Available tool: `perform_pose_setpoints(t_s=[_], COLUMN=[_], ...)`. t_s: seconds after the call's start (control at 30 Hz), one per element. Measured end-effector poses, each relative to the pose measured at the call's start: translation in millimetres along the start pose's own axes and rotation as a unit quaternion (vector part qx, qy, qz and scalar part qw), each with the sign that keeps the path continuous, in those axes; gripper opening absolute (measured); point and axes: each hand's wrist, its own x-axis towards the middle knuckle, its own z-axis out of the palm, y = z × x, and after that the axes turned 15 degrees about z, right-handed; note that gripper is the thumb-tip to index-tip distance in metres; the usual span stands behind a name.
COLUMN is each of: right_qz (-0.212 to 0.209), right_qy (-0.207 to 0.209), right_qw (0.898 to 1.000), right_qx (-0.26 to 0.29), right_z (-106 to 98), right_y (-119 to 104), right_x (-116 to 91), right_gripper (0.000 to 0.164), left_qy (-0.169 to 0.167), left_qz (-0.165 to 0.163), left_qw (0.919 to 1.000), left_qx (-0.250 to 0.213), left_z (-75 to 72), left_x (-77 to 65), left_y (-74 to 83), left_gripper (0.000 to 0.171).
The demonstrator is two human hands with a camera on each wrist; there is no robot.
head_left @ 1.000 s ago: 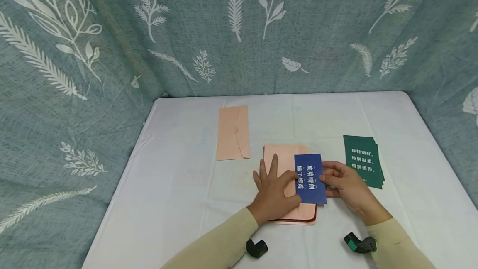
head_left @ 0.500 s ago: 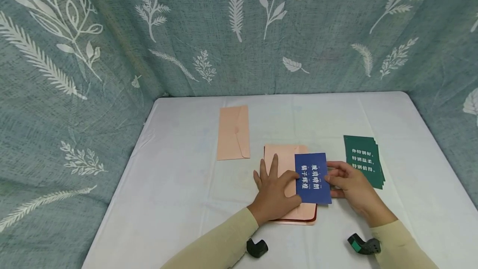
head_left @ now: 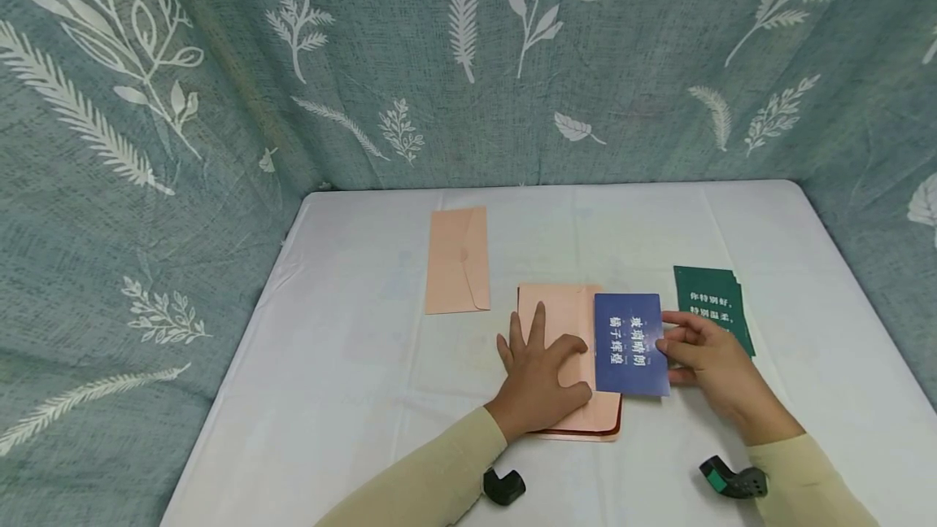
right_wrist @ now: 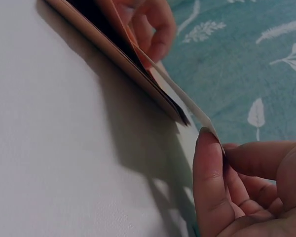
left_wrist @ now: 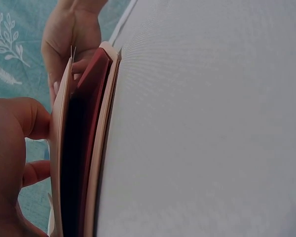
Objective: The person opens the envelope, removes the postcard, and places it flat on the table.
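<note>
A blue card (head_left: 632, 346) with white lettering is pinched at its right edge between the thumb and fingers of my right hand (head_left: 721, 368). In the right wrist view the card (right_wrist: 187, 104) shows edge-on as a thin pale strip. Its left part overlaps a pink envelope (head_left: 556, 307) in the head view. My left hand (head_left: 538, 376) rests on this envelope with fingers spread, thumb and forefinger just left of the card. Below the envelope are a dark red layer (left_wrist: 94, 74) and more pink paper, with a dark gap between layers in the left wrist view.
Another pink envelope (head_left: 457, 259) lies flap side up at the back left. Several green cards (head_left: 706, 287) with white lettering sit to the right, partly hidden by my right hand. A white cloth covers the table (head_left: 351, 332); a patterned blue-green curtain (head_left: 468, 128) hangs behind it.
My right hand has drawn the blue card to the right, away from the left hand's thumb and forefinger. It covers more of the green cards. The left hand has stayed in place.
</note>
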Motion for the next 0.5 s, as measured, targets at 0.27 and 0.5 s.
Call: perform_pose_setpoints(t_s=[0.27, 0.5], right_qz=[-0.004, -0.012], right_qy=[0.01, 0.023], right_qw=[1.0, 0.999], right_qx=[-0.007, 0.024], right_z=[-11, -26], right_y=[3, 6], right_x=[-2, -3], right_gripper=[0.059, 0.053], left_qy=[-0.002, 0.002], left_qz=[0.001, 0.012], left_qw=[1.0, 0.9999], left_qx=[0.003, 0.003], left_z=[-0.4, -0.6], left_x=[0.4, 0.1], left_y=[-0.5, -1.3], left_gripper=[0.044, 0.044])
